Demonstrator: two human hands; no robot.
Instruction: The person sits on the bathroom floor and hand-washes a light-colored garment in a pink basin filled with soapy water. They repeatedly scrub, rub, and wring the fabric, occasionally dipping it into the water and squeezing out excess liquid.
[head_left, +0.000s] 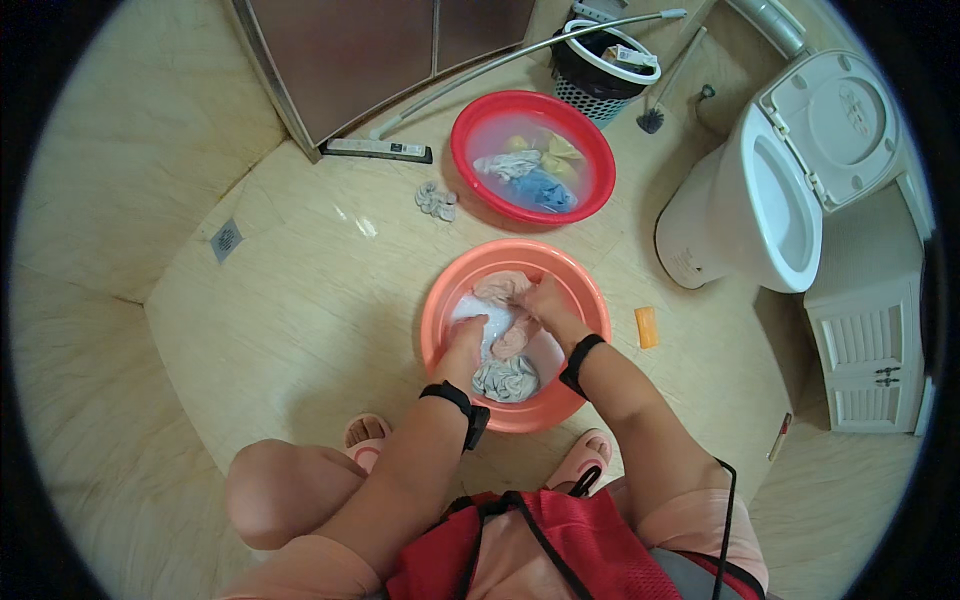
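Note:
An orange plastic basin (437, 279) with soapy water stands on the floor in front of me. A pink cloth (513, 339) lies wet across its middle, and a bundled pale grey cloth (506, 379) rests on the side nearer me. My right hand (546, 298) grips the pink cloth near the far right wall. At the left, my left hand (466, 334) dips into the suds beside the pink cloth. Its fingers are partly hidden by foam, so I cannot tell what they hold.
Beyond is a red basin (459, 154) of cloudy water and clothes. A small grey cloth (436, 201), a floor squeegee (375, 149) and an orange bar (646, 327) lie on the tiles. A toilet (720, 217), a waste basket (589, 101) and a floor drain (226, 241) are around.

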